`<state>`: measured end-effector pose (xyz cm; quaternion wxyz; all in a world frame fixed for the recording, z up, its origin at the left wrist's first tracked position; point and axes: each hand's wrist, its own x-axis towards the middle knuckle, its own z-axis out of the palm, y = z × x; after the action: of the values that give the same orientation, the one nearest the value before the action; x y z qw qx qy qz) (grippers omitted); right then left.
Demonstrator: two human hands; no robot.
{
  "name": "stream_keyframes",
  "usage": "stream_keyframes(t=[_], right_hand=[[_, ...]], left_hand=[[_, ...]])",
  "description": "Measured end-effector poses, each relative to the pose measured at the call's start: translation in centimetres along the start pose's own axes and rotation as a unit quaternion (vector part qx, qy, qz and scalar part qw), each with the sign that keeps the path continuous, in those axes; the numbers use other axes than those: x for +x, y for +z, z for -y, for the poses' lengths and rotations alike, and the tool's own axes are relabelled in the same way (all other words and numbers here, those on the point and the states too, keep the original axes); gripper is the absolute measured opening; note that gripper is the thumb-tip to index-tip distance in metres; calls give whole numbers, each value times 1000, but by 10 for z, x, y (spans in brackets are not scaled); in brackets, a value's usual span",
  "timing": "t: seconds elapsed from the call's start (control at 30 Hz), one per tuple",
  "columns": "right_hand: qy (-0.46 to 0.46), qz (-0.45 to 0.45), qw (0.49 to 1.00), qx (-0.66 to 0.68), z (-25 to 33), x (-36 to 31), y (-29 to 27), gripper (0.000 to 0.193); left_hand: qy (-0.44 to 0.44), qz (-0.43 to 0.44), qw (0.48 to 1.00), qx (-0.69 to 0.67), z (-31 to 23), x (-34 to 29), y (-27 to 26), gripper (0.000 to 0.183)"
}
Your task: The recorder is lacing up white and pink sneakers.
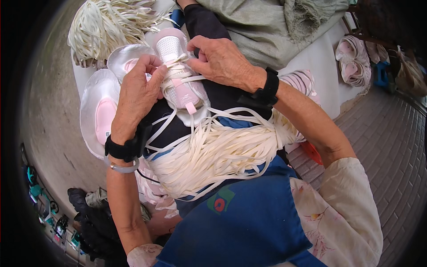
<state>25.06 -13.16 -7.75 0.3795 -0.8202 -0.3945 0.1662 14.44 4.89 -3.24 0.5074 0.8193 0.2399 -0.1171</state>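
A pink and white shoe upper (183, 94) with a mesh tongue lies across my dark-trousered lap, toe away from the tongue's pink heel tab. Its cream shoelace (179, 74) crosses the opening in several rows. My left hand (138, 89) is at the upper's left edge, thumb and forefinger pinched on the lace. On the other side my right hand (223, 62) is closed, thumb and bent forefinger at the lace by the upper's right edge. The fingertips partly hide what they grip. A thick bundle of loose cream laces (222, 153) lies over my lap, nearer me.
Two white shoe uppers with pink linings (95, 102) lie left of my left hand. Another lace bundle (104, 31) is at the far left. A grey-green sack (258, 26) lies beyond my right hand. Stacked uppers (353, 66) stand far right; a blue apron (240, 222) covers my front.
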Motion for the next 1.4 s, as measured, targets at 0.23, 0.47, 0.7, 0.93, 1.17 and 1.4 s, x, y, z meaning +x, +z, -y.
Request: stream_keyframes(t=[0.23, 0.47, 0.7, 0.93, 1.17, 1.4], right_hand=[[13, 5, 1000, 19, 6, 4, -1, 26], [-27, -15, 999, 17, 2, 3, 3, 17], [-21, -16, 1000, 9, 2, 4, 4, 18], [-11, -6, 1000, 13, 4, 4, 3, 18], [-14, -10, 1000, 7, 1, 4, 4, 18], [-8, 11, 1000, 14, 4, 2, 2, 17]], left_hand=[[9, 34, 999, 41, 20, 9, -3, 18], [-73, 73, 994, -40, 25, 9, -12, 14], [-139, 69, 975, -159, 37, 6, -19, 13], [-102, 54, 992, -53, 7, 3, -12, 21], [-131, 86, 982, -103, 26, 8, -16, 22], [-77, 43, 995, -52, 18, 4, -10, 16]])
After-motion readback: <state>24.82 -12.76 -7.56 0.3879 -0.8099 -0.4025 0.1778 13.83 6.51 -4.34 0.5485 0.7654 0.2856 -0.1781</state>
